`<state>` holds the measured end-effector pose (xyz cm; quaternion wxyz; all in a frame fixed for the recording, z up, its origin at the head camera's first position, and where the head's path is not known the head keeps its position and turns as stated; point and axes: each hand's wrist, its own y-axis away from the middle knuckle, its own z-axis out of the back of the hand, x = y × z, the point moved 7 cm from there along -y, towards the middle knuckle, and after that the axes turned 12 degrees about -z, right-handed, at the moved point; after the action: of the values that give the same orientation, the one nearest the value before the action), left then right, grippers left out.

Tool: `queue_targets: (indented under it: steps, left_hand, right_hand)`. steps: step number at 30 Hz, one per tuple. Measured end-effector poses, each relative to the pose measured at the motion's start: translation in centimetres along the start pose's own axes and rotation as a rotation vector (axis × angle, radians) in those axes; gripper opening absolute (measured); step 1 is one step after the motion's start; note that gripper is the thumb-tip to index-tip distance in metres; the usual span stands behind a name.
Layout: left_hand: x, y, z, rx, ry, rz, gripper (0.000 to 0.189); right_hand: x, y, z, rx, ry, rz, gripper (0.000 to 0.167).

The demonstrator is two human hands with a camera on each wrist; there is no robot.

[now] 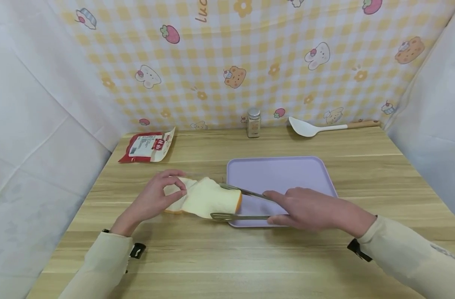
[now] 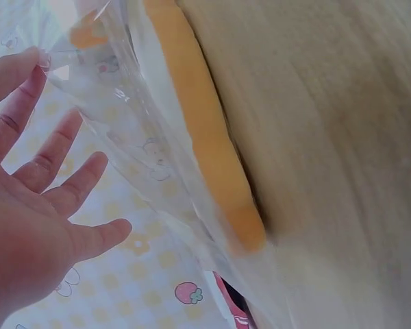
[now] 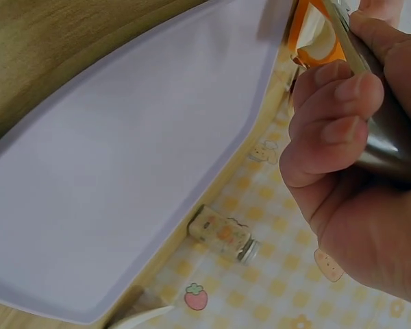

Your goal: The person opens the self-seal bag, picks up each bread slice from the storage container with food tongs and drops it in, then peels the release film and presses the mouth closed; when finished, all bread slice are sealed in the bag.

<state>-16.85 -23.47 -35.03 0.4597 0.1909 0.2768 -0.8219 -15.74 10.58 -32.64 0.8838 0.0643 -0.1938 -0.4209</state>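
Note:
In the head view a slice of bread [image 1: 210, 197] with an orange crust lies at the left end of the lilac tray, partly over its edge. My right hand [image 1: 311, 207] grips metal tongs [image 1: 250, 217], whose two arms reach along either side of the slice. Further left, more bread [image 1: 174, 211] sits in a clear plastic bag [image 2: 116, 89]. My left hand [image 1: 154, 197] pinches the bag's edge between thumb and index finger, the other fingers spread. Curled fingers of my right hand hold the tongs' handle [image 3: 390, 140] in the right wrist view.
The lilac tray [image 1: 280, 174] lies on the wooden table. Behind it stand a glass spice jar [image 1: 253, 123] and a white spatula [image 1: 306, 128] with a wooden handle. A red and white packet [image 1: 145, 147] is at the back left. A checked cloth [image 1: 250, 54] hangs behind.

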Motion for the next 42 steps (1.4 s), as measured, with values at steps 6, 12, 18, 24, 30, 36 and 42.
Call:
queue_targets:
  steps: [6,12,18,24,30,36,42]
  left_hand:
    - [-0.5,0.0,0.2,-0.008,-0.007,-0.021,0.013]
    - [-0.9,-0.2,0.5,-0.003,-0.01,-0.033,0.012]
    - [-1.0,-0.2,0.5,0.016,-0.02,-0.038,0.013]
    - [-0.9,-0.2,0.5,0.03,-0.027,-0.033,0.014]
    - [-1.0,-0.1,0.6,0.026,-0.03,-0.032,0.013]
    - [-1.1,-0.1,0.7,0.029,-0.026,-0.022,0.013]
    - [-1.3,-0.2,0.8,0.022,-0.02,-0.043,0.014]
  right_hand:
    - [0.5,-0.7,-0.1,-0.005,0.028,0.05,0.07]
    - [0.4,-1.6,0.1,0.028,0.034,0.055,0.069]
    - [-0.3,-2.5,0.6,0.096,-0.051,0.036,0.07]
    - [-1.0,-3.0,0.9,0.134,-0.161,0.051,0.064]
    - [-1.1,-3.1,0.3,0.119,-0.171,0.049,0.066]
    - [-0.5,-3.4,-0.5,0.081,-0.134,0.076,0.068]
    - [0.2,-3.7,-0.7,0.041,-0.064,0.102,0.067]
